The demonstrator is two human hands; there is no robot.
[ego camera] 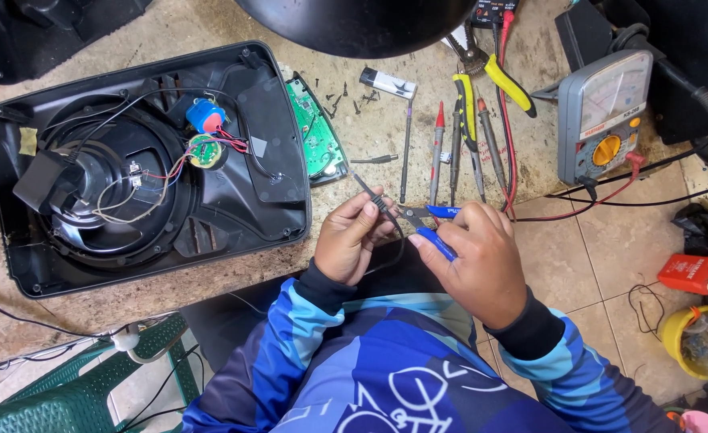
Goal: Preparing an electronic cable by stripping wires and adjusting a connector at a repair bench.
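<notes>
Over the edge of the stone workbench point(210, 289), seen from my head camera, my left hand point(352, 240) pinches a thin black cable point(378, 200) between thumb and forefinger, fingers closed tight on it. My right hand point(474, 256) wraps around the blue handles of a small pair of cutters point(428, 220), fingers clamped, the metal tips meeting the cable right beside my left fingertips. I judge the cable end is being trimmed or stripped, and I cannot tell whether the cut is through yet. To the left, the black speaker housing point(141, 164) lies open, its wires loose and its green circuit board point(315, 132) out beside it, so reassembly looks undone. Test probes point(438, 152), yellow-handled pliers point(490, 76) and an analog multimeter point(602, 116) lie untouched beyond my hands.
</notes>
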